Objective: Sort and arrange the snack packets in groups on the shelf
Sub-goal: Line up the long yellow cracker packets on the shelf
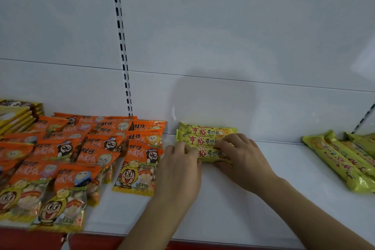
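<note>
Yellow packets (205, 131) on shelf (253, 199); both hands (211, 160) grip the front one.

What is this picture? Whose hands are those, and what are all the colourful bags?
There is no machine here. A person wears a camera on their head, so you see what they see, looking down at their own two hands. They stand at a white shop shelf. The left hand and the right hand both rest their fingers on a small row of yellow biscuit packets, touching the nearest one as if lining it up. To the left lie lots of orange snack bags with cartoon faces. Far to the right is a loose pile of more yellow packets, waiting to be sorted.
</note>
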The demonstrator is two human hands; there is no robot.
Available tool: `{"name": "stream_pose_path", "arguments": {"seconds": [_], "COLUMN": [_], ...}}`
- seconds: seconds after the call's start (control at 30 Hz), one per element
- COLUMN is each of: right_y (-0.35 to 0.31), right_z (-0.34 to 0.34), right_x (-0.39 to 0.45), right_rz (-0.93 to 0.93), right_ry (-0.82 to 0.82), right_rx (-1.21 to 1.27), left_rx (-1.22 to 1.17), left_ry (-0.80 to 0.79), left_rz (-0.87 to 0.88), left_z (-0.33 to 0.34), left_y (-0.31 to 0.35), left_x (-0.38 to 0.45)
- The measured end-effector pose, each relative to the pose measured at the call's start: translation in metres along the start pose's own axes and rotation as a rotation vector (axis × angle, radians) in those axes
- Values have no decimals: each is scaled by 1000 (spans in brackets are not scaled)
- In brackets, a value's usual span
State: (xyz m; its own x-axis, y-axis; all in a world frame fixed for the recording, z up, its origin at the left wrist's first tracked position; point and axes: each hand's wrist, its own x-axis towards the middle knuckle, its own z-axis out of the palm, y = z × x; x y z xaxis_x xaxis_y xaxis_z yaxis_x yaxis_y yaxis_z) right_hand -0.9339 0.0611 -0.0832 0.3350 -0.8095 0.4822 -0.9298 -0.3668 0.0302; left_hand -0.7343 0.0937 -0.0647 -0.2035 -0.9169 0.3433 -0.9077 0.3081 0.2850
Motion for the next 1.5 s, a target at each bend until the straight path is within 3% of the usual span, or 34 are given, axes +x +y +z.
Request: {"name": "stream_pose_path", "arguments": {"seconds": [0.2, 0.4, 0.6, 0.9, 1.0, 1.1, 1.27, 1.5], "right_y": [-6, 28, 87, 214, 276, 299, 344, 367], "right_z": [-5, -42, -87, -135, -158, -166, -162, -154], "right_x": [-3, -44, -105, -191, -213, -208, -211, -209], "right_rz": [59, 224, 462, 679, 719, 775, 773, 727], "right_ry": [-46, 66, 95, 111, 78, 18, -219, -195], "right_rx": [-36, -96, -226, -208, -172, -101, -21, 56], "left_rx": [50, -35, -148, -210, -200, -215, -164, -187], "left_ry": [17, 119, 29, -69, -88, -95, -121, -138], "left_rz": [-9, 108, 238, 316, 293, 264, 213, 149], "left_z": [2, 13, 27, 72, 95, 107, 131, 142], "left_y": [4, 47, 130, 282, 348, 368, 421, 435], "left_x": [5, 18, 20, 28, 33, 41, 58, 72]}}
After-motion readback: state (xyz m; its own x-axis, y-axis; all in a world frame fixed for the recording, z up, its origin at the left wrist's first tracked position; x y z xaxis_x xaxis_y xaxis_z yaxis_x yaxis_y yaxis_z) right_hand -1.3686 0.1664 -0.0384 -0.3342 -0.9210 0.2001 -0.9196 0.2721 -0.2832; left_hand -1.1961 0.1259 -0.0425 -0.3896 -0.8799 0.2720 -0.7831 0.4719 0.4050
